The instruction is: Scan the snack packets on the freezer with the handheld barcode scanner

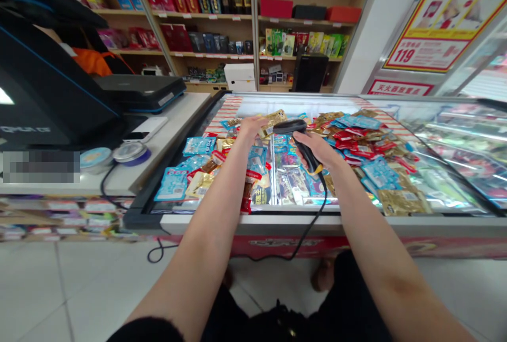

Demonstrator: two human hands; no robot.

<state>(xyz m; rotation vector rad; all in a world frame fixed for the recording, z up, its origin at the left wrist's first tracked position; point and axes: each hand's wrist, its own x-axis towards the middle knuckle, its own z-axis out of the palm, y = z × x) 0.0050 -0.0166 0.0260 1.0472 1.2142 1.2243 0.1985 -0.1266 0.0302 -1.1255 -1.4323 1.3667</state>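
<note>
My right hand is wrapped round the handle of a black barcode scanner, whose cable drops over the front edge of a glass-topped chest freezer. The scanner head points left, close to a gold snack packet. My left hand has its fingers closed on the near end of that packet. Below and left of it lies a loose spread of blue, red and gold packets. On the right, a larger heap of similar packets rests on the glass.
To the left, a counter carries a dark checkout machine, a phone and two round tubs. Wooden shelves with bottles and boxes stand behind the freezer. The scanner cable hangs in front.
</note>
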